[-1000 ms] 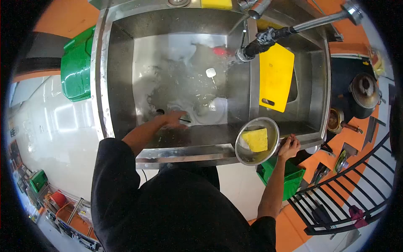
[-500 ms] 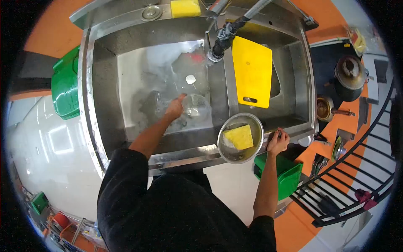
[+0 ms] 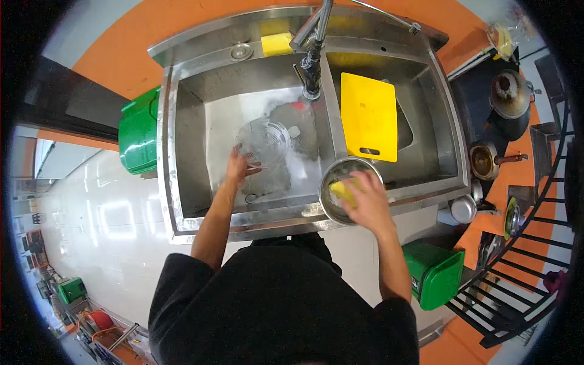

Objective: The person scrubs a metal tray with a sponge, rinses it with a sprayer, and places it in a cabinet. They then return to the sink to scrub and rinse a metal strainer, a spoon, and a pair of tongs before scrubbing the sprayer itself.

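In the left basin my left hand (image 3: 238, 167) has its thumb and fingers around the near left rim of a clear round bowl (image 3: 267, 141), which is tilted over the cloudy water. A small white piece (image 3: 294, 131) lies beside the bowl. My right hand (image 3: 367, 198) reaches into a round metal bowl (image 3: 325, 205) on the sink's front ledge. Its fingers, a little smeared by motion, close over a yellow sponge (image 3: 344, 192) and partly hide it.
A yellow cutting board (image 3: 368, 115) leans in the right basin. The faucet (image 3: 312, 76) stands at the divider. On the back ledge sit another yellow sponge (image 3: 277, 44) and a metal drain strainer (image 3: 241, 51). Green bins (image 3: 140, 134) flank the sink; pans (image 3: 483, 159) stand at right.
My right hand has left the sink's front edge and moved into the metal bowl onto the sponge. My left hand has taken the clear bowl's rim and tilted it up. The view has shifted.
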A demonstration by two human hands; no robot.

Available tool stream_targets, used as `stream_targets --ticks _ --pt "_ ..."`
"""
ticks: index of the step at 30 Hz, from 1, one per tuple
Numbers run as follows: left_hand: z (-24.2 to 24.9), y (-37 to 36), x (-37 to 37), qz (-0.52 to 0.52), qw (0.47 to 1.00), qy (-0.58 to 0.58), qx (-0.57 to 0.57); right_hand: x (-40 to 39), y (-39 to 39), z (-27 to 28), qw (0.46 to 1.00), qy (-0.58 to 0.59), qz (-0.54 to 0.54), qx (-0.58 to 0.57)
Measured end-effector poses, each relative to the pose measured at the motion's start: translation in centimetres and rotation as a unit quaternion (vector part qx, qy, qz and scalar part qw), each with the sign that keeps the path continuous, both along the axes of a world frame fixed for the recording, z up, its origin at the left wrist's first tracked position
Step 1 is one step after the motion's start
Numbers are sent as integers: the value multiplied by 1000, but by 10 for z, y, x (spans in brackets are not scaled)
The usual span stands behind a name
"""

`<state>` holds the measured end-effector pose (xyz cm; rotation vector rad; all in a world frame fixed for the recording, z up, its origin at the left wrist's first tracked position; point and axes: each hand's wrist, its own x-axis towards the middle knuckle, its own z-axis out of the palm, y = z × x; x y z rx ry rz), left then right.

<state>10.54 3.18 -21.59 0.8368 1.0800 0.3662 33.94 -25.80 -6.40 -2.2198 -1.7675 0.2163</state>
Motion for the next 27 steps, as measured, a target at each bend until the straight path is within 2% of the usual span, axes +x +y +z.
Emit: stream_targets --ticks 1,3,4,5,6,7,9,11,12,13,14,15,16,17,19,20,21,23,25,27 --pt "13 -8 1 20 999 14 -21 -2 -3 -13 1000 0 2 7" --pt "11 -17 -5 31 999 -10 -32 -5 -6 -54 991 -5 10 -131" --pt "8 -20 -12 40 997 -32 -50 -4 -2 -57 986 -16 9 -169" --pt "4 -23 -18 45 998 -29 -44 -1 -1 -67 986 -13 13 -164" --pt "0 -28 -20 65 991 -84 -84 6 -2 -80 985 51 0 -167" --pt "2 -35 -19 84 979 -141 -124 6 5 -70 979 113 -14 -172" --pt "5 -46 -15 88 973 -173 -124 8 11 -56 968 133 -42 -209" --pt "5 -55 -17 82 955 -209 -193 3 7 -61 992 76 -82 -64" --pt "3 -60 -19 81 955 -211 -194 0 3 -60 1000 -7 -18 -8" --pt "2 -62 -20 88 932 -237 -260 -4 1 -64 1000 -9 -20 -7" --pt "2 -63 -20 92 905 -261 -324 -8 1 -70 998 -14 -10 -61" --pt "3 -61 -19 88 905 -264 -322 -11 3 -71 993 -20 0 -114" --pt "2 -61 -19 90 888 -285 -349 -7 2 -68 992 52 -13 -112" --pt "1 -63 -20 94 870 -303 -378 -4 0 -67 992 49 -15 -113" --pt "6 -65 -22 101 872 -288 -382 -3 10 -55 986 153 -36 -61" --pt "10 -64 -21 109 877 -272 -381 -6 16 -42 982 186 -45 8" --pt "12 -63 -21 108 876 -276 -381 -13 27 -27 982 182 -45 9" --pt "15 -67 -20 100 866 -280 -401 -31 50 -8 935 320 -73 134" --pt "20 -72 -16 62 866 -287 -405 -65 80 -2 900 356 -55 245" --pt "17 -82 -14 28 866 -294 -404 -100 112 15 950 123 45 284"
